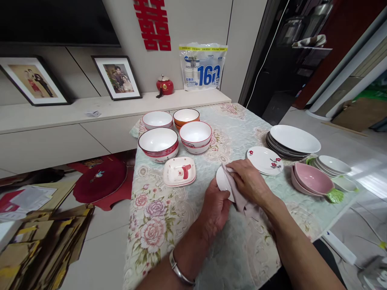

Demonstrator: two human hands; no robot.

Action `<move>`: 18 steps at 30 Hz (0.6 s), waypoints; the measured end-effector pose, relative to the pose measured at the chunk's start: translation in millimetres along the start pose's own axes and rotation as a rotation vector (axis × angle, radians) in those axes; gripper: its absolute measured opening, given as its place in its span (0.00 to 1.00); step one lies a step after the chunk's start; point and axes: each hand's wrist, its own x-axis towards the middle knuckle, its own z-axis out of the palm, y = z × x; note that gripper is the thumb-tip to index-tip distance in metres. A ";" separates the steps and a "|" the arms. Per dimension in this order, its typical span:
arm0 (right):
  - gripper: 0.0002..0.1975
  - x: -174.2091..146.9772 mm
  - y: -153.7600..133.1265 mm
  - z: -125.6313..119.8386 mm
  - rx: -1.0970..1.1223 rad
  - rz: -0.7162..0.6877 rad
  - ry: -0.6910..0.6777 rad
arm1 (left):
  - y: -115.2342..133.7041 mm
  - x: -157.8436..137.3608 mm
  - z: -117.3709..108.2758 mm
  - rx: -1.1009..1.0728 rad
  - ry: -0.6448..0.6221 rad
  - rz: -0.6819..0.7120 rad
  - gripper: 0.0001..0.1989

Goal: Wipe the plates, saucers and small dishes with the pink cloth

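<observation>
My left hand [216, 207] is closed around the edge of a small white dish [223, 180], tilted above the table. In my right hand [249, 181] is a pale pinkish cloth [240, 197], pressed against the dish's face and covering its right part. The cloth's loose end hangs below my fingers. Left of the dish lies a short stack of rectangular plates [179, 171] with a red print. Just beyond my right hand are flat white plates [261, 159] with red flowers.
Stacked bowls [159, 141] stand at the table's far left. To the right are large white plates [294, 139], pink bowls [314, 179] and small white-and-green bowls [334, 164]. A floral tablecloth [157, 225] covers the table. A red stool [99, 181] and flattened cardboard [45, 241] lie left.
</observation>
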 end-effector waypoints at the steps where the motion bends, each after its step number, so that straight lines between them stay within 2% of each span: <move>1: 0.15 0.2 -5.4 -2.0 0.049 -0.052 -0.026 | -0.5 0.4 -0.7 0.003 -0.009 -0.003 0.29; 4: 0.14 -0.4 -17.5 -11.2 0.203 -0.171 -0.138 | -1.1 1.2 -2.4 -0.001 0.000 0.002 0.25; 7: 0.15 -1.9 -14.1 -17.8 0.341 -0.209 -0.195 | 0.4 0.9 -2.6 0.006 0.011 0.006 0.23; 9: 0.14 -2.6 -2.6 -17.0 0.333 -0.140 -0.147 | 2.0 0.7 -2.3 0.022 0.000 0.000 0.22; 12: 0.13 -3.5 18.4 -10.3 0.142 0.060 -0.033 | 3.8 1.6 -2.3 0.030 -0.002 0.024 0.27; 14: 0.13 -3.8 27.6 -5.5 0.012 0.169 -0.011 | 4.2 2.7 -2.6 0.003 0.009 0.058 0.31; 18: 0.13 -3.2 22.7 0.0 -0.077 0.225 -0.014 | 3.6 3.2 -2.0 -0.041 0.006 0.062 0.37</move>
